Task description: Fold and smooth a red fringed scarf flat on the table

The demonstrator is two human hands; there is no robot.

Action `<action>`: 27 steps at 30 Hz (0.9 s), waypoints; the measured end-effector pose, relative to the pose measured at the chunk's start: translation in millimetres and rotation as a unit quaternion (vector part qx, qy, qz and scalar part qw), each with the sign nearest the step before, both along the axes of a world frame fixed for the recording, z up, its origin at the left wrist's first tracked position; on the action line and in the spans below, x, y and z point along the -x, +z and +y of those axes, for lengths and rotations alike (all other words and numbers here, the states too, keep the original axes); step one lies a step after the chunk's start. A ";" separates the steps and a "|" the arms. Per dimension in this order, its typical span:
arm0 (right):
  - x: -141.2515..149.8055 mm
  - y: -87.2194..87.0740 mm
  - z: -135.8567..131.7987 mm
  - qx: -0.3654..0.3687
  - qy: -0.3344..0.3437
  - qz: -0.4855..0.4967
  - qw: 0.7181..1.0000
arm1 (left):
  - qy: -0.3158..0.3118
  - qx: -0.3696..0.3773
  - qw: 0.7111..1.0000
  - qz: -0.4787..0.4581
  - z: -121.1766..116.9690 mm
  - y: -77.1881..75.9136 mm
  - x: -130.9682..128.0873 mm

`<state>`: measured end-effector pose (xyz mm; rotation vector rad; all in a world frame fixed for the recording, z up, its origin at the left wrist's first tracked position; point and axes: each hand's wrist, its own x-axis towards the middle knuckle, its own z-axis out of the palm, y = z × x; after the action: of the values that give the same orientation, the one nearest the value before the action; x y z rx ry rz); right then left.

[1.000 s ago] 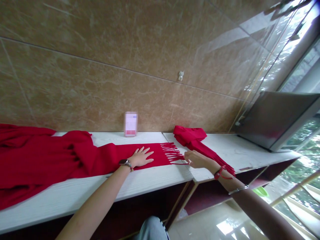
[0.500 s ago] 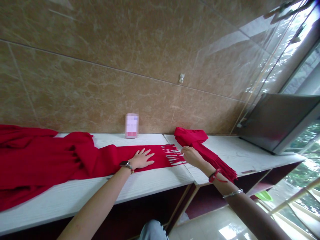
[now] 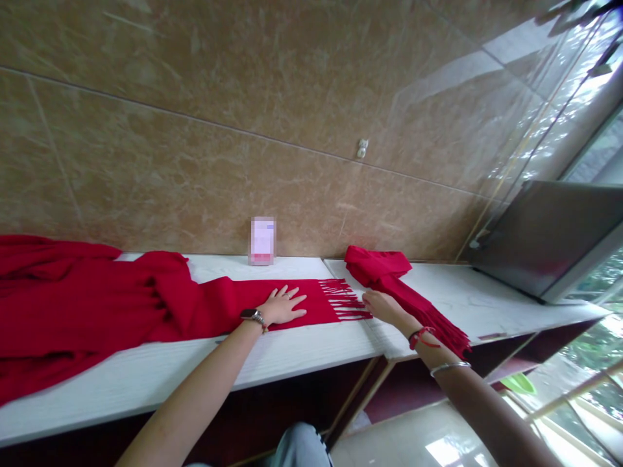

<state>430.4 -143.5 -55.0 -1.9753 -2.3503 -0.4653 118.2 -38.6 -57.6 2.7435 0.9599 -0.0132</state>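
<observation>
A red scarf (image 3: 318, 301) lies flat along the white countertop, its fringe (image 3: 345, 303) pointing right. My left hand (image 3: 282, 306) rests palm down on it with fingers spread. At the fringe's tips, my right hand (image 3: 384, 307) is closed in a pinch on strands, though its fingertips partly hide them. A second red scarf (image 3: 379, 264), folded over, lies just behind and to the right of that hand. To the left, the flat scarf runs into a large heap of red cloth (image 3: 97, 298).
A blurred pinkish box-like item (image 3: 263, 241) stands against the brown tiled wall (image 3: 195, 181). A grey cabinet-like box (image 3: 555, 233) sits at the counter's right end. Open shelves (image 3: 413, 399) lie below the white countertop (image 3: 160, 376). A small white figure hook (image 3: 363, 148) is on the wall.
The view has shifted slightly, so everything sits a little further right. My right hand has moved slightly lower along the fringe tips. My left hand stays flat on the scarf.
</observation>
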 end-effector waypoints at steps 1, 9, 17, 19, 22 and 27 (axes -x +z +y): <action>-5.0 1.8 -2.3 -0.010 -0.018 0.002 1.000 | 0.001 0.002 1.000 -0.002 -0.2 0.2 -0.2; 71.9 -9.0 29.9 -0.074 0.077 0.103 0.989 | -0.003 -0.006 1.000 -0.003 -0.4 -1.3 0.6; 52.0 -37.8 30.8 0.032 0.006 0.037 0.999 | -0.004 -0.024 1.000 -0.009 -2.1 -4.5 0.7; 32.1 -33.8 24.6 0.061 -0.038 0.031 0.997 | -0.001 -0.024 1.000 -0.012 -3.8 -3.2 -0.1; 22.4 -25.1 23.2 0.053 -0.093 0.036 0.994 | 0.004 -0.028 0.999 -0.027 -6.0 -0.4 -0.6; 67.6 -17.1 50.9 0.007 -0.075 0.067 0.995 | 0.091 -0.095 0.988 -0.077 -2.2 0.0 4.0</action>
<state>362.8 -92.6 -72.2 -2.1257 -2.1430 -0.3113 114.2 -40.8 -57.7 2.7605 1.2194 0.3337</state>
